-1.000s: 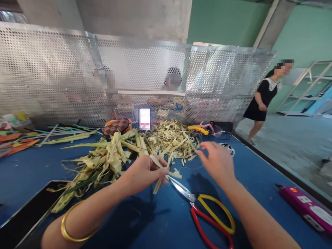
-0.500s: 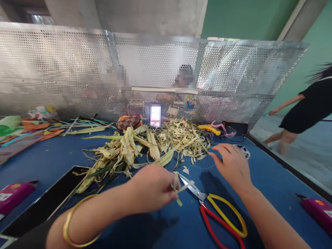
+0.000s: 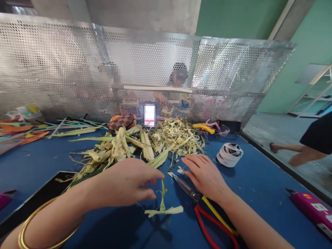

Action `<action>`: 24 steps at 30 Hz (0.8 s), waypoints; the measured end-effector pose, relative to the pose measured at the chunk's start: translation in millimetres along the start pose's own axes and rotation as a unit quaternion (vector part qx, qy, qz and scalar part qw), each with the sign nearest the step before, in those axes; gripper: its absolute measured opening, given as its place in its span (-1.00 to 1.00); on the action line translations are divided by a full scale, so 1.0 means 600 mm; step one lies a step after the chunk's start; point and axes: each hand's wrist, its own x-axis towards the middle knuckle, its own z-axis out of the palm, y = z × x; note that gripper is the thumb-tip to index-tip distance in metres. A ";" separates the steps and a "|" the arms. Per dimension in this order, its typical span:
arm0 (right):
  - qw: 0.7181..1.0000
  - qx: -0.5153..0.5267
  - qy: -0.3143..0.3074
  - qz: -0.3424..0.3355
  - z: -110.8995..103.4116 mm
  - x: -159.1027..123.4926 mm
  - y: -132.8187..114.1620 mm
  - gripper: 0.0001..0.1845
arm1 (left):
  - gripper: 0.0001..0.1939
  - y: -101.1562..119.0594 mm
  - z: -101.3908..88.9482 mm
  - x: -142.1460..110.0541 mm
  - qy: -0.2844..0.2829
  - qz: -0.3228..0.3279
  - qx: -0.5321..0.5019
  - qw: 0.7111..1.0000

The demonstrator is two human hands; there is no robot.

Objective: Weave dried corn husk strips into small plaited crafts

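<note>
My left hand (image 3: 127, 181) hovers over the blue table (image 3: 259, 186) with fingers stretched out and nothing in them. Just right of it lies a small folded piece of pale leaf strip (image 3: 163, 206). My right hand (image 3: 204, 174) lies flat, fingers apart, over the blades of the scissors (image 3: 207, 211) with red and yellow handles. A heap of pale green and yellow leaf strips (image 3: 135, 147) lies beyond both hands. A gold bangle (image 3: 28, 224) circles my left wrist.
A spool of white thread (image 3: 229, 154) sits right of my right hand. A pink box (image 3: 312, 209) lies at the right edge, a black tray (image 3: 38, 197) at the left. A perforated metal screen (image 3: 155, 69) stands behind, people seated beyond it. Someone walks past at right (image 3: 311, 141).
My left hand has let go of the folded leaf piece, which now lies on the table. My right hand has come down flat onto the scissors. The person at right has walked further right.
</note>
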 end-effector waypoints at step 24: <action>0.999 0.038 -0.009 -0.038 0.034 -0.006 0.007 -0.70 | -0.87 -0.121 0.084 0.082 0.034 -0.245 0.061 0.967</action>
